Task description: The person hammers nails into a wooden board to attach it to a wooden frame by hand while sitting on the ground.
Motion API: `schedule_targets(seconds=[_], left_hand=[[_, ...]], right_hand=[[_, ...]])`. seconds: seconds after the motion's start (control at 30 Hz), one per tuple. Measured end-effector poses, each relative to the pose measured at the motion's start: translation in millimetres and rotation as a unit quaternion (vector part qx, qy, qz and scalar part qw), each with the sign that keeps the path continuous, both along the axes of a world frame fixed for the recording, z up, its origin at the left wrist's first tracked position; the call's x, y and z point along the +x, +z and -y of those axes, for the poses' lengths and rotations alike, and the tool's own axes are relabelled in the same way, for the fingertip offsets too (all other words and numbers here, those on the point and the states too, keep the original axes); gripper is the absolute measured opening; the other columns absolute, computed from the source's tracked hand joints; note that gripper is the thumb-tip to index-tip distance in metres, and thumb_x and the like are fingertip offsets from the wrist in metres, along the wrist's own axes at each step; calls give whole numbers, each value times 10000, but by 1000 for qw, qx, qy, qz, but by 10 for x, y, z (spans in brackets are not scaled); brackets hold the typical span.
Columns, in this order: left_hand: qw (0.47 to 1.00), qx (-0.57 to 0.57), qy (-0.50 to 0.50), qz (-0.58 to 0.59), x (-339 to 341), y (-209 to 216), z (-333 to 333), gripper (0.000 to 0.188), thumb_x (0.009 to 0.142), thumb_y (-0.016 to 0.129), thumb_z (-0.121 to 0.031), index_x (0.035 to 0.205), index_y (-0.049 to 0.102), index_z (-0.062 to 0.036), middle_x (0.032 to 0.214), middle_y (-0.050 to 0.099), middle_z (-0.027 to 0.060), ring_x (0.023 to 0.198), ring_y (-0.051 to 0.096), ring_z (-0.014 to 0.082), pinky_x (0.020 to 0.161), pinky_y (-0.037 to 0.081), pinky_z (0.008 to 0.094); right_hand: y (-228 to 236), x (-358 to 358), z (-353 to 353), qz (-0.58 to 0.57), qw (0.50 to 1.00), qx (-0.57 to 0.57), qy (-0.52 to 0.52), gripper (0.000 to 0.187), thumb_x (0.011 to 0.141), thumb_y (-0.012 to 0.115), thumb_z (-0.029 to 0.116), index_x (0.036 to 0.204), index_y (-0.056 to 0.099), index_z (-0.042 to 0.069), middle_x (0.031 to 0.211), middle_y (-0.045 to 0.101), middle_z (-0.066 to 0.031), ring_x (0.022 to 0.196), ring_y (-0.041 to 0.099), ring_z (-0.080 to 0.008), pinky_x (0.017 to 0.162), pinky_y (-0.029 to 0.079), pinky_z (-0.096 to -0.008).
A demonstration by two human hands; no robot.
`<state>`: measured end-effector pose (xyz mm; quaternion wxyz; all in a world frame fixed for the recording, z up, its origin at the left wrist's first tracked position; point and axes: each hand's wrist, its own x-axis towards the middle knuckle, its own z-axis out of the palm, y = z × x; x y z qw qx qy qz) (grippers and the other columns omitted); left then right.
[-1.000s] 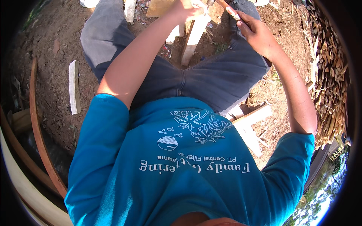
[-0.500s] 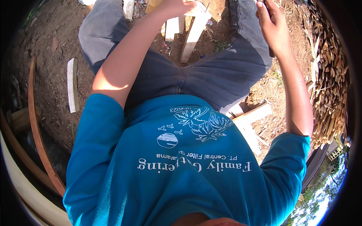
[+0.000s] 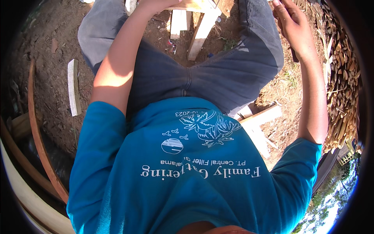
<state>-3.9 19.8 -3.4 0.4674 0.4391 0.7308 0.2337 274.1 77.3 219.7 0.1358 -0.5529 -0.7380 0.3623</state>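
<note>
dirt ground (image 3: 56,74) all about, and nearest, the blue shirt (image 3: 194,156), then grey trousers (image 3: 233,74), knees wide, seemingly giving room. right hand (image 3: 295,25): fingers wrapped round a dark handle (image 3: 294,55), outside the knee, perhaps for clearance. left hand (image 3: 156,4) meets the pale board (image 3: 193,5) between the legs, maybe steadying it; its grip, i can't tell. wood pieces (image 3: 200,34) below probably prop it.

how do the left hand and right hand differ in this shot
The left hand is at a pale board; the right hand grips a dark handle.

The left hand is between the trouser legs; the right hand is outside them.

Both are bare and partly cut off by the top edge.
</note>
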Motion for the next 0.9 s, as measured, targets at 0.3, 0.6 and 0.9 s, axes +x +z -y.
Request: schedule_targets(seconds=[0.3, 0.6, 0.9], left_hand=[[978, 102, 37, 175, -111, -419, 56, 453, 852, 844, -335, 1102, 736, 27, 982, 748, 96, 847, 690, 145, 726, 554, 305], [992, 109, 30, 53, -16, -276, 6, 383, 840, 846, -312, 1008, 753, 19, 846, 749, 74, 699, 652, 106, 584, 512, 287], [983, 149, 45, 98, -79, -499, 32, 166, 848, 795, -154, 948, 760, -26, 820, 749, 55, 610, 610, 59, 501, 458, 241]], right_hand=[[-180, 91, -141, 77, 992, 47, 91, 433, 1090, 514, 218, 1504, 517, 94, 752, 487, 52, 630, 408, -43, 571, 369, -215], [-343, 264, -154, 109, 986, 58, 113, 404, 1086, 570, 245, 1466, 575, 107, 851, 597, 41, 765, 521, -28, 666, 434, -199], [-398, 350, -231, 86, 990, 40, 105, 440, 1082, 581, 254, 1500, 544, 120, 834, 552, 54, 736, 487, -28, 649, 404, -184]])
